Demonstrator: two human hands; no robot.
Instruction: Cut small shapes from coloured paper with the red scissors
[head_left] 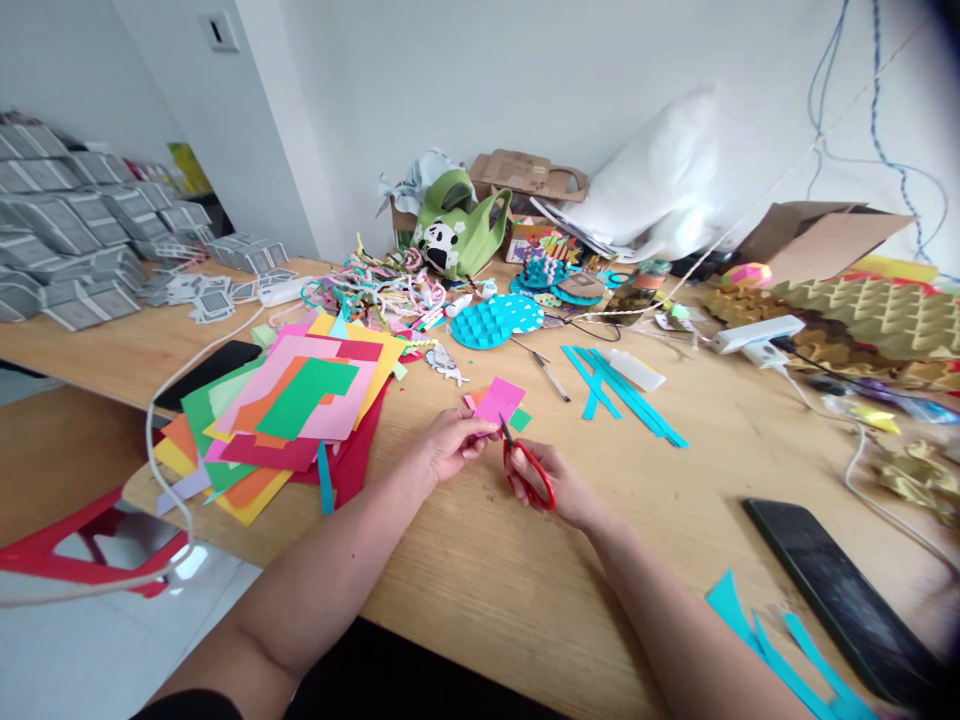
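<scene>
My left hand (459,442) is closed on the near edge of a small pink sheet of paper (501,400), held just over the table. In my right hand (559,482) are red-handled scissors (541,480), their dark blades meeting the pink paper at its lower right edge. Small green (522,418) and orange paper pieces show beneath or behind the pink one. To the left lies a messy stack of coloured paper (300,395) in green, pink, orange, yellow and red. A pen (553,377) and blue paper strips (630,395) rest farther off to the right.
A dark phone (832,590) and blue scraps (780,650) lie at the near right. Behind my hands are a blue decorated disc (484,322), a tangle of coloured strands (382,290) and a green bag (457,225). A white cable (154,440) hangs over the left table edge.
</scene>
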